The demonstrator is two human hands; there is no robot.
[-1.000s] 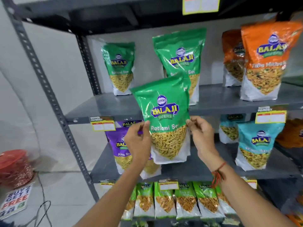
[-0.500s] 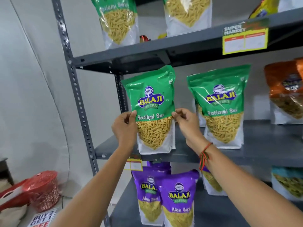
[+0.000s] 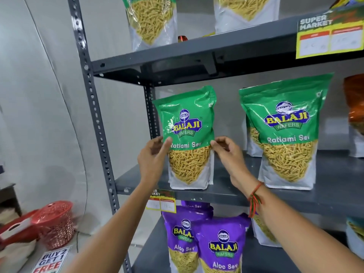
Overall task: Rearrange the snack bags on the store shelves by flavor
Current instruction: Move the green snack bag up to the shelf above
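Note:
A green Balaji Ratlami Sev bag (image 3: 187,123) stands upright at the left end of the grey middle shelf (image 3: 226,194), its base resting on the board. My left hand (image 3: 152,154) grips its left edge with the thumb on the front. My right hand (image 3: 228,154) pinches its right edge. A second, larger-looking green Ratlami Sev bag (image 3: 285,134) stands to the right, with another partly hidden behind it. Two purple Aloo Sev bags (image 3: 222,247) stand on the shelf below. An orange bag (image 3: 354,107) is cut off at the right edge.
The upper shelf holds two more sev bags (image 3: 151,20) and a yellow price label (image 3: 329,36). A perforated grey upright (image 3: 92,115) frames the rack's left side. On the floor at left are a red basket (image 3: 56,223) and a "Buy 2 Get 1 Free" sign (image 3: 51,261).
Both hands carried the green bag up and left from in front of the lower shelves and set it down on the middle shelf, left of the other green bag.

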